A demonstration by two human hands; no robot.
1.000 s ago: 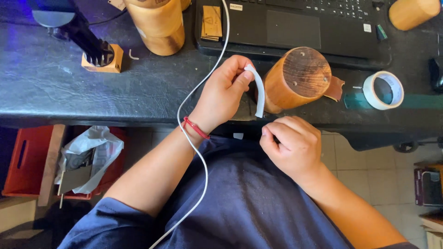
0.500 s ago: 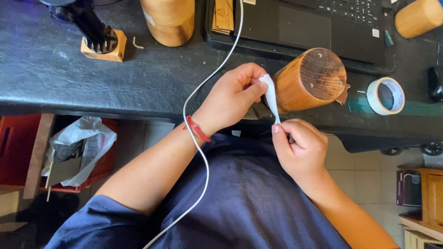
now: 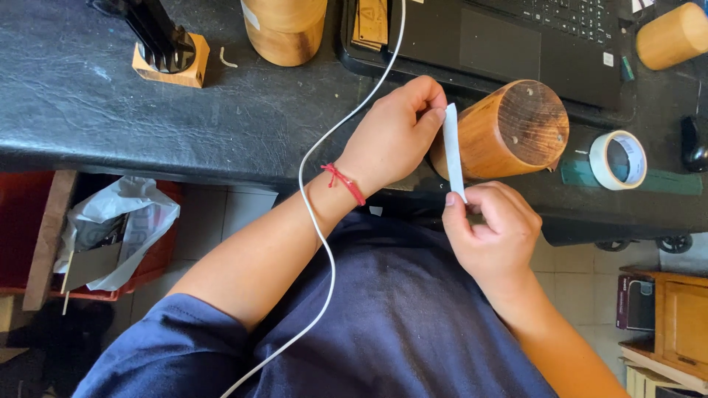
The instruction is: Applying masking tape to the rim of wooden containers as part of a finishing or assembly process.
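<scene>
A short white strip of tape (image 3: pixel 453 151) is stretched straight between my two hands. My left hand (image 3: pixel 394 133), with a red string on its wrist, pinches the strip's upper end at the edge of the dark table (image 3: pixel 147 125). My right hand (image 3: pixel 493 232) pinches the lower end, just below the table edge. Right behind the strip lies a wooden cylinder (image 3: pixel 509 129) on its side. A roll of white tape (image 3: pixel 618 160) sits to its right.
A white cable (image 3: pixel 324 162) runs from the table down across my left arm. A black laptop (image 3: pixel 516 37) lies behind, with a wooden pot (image 3: pixel 284 26), a small wooden block with a black stand (image 3: pixel 171 55) and another wooden cylinder (image 3: pixel 675 33). A red crate with plastic bag (image 3: pixel 110 228) stands on the floor.
The strip was curled at my left hand; my right hand took its free end and pulled it down, so it is now straight and taut between both hands.
</scene>
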